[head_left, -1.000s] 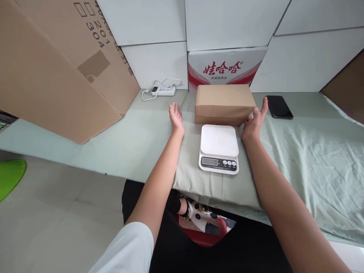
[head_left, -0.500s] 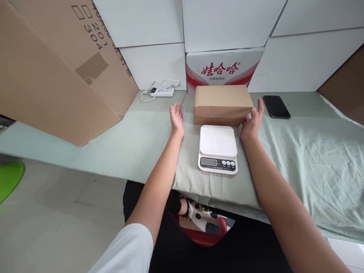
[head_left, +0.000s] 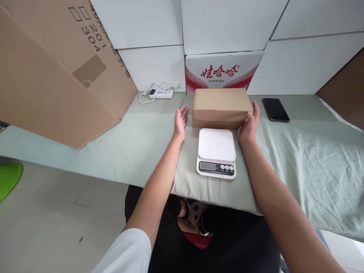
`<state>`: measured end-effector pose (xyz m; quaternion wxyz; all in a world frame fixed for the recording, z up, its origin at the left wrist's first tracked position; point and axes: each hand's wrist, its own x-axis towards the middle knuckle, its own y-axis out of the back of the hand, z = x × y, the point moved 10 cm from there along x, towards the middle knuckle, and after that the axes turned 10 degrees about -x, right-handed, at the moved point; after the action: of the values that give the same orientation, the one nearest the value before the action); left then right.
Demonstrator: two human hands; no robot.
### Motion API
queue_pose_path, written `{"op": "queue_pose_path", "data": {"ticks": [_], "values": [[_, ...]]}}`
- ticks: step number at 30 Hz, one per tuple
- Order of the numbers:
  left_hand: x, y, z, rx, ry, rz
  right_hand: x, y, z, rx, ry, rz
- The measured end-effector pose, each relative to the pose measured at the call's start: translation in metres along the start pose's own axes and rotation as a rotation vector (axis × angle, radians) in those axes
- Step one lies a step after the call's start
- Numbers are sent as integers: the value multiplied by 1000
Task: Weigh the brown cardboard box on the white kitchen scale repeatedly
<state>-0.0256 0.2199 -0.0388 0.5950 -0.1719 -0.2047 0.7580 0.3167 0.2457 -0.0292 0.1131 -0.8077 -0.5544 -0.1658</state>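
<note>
A brown cardboard box (head_left: 222, 100) lies in front of me, directly behind a white digital kitchen scale (head_left: 216, 152). My left hand (head_left: 181, 120) is to the left of the box with its fingers stretched out. A small gap shows between that hand and the box, and it holds nothing. At the box's right end is my right hand (head_left: 249, 126), its thumb at the front corner and its fingers stretched along the side. It appears to touch the box without wrapping round it. Nothing lies on the scale's platform.
A black smartphone (head_left: 275, 110) lies right of the box. At the back left is a white power strip (head_left: 161, 93) with a cable. A large carton (head_left: 68, 76) leans in from the left. White cartons and a printed water carton (head_left: 224, 68) line the back of the cloth-covered table (head_left: 142, 151).
My left hand has moved right, closer to the box's left end. My right hand has shifted slightly inward at its right end. The view has tilted a little; the box looks unmoved.
</note>
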Motion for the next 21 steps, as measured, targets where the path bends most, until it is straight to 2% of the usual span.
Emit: {"op": "queue_pose_path", "data": {"ticks": [4, 10, 13, 16, 18, 21], "values": [[1, -13, -16, 64, 36, -124, -2, -1, -3, -63, 50, -25], [-4, -22, -18, 126, -49, -208, -9, -11, -16, -124, 71, -109], [-7, -26, -3, 118, -174, -232, -11, -15, -27, -141, 126, -115], [-20, -27, 22, 109, -307, -233, -16, -10, -55, -151, 248, -91], [-38, -25, 38, 107, -367, -232, -26, -2, -77, -157, 307, -87], [-81, -19, 53, 97, -400, -251, -57, 18, -104, -173, 322, -98]]}}
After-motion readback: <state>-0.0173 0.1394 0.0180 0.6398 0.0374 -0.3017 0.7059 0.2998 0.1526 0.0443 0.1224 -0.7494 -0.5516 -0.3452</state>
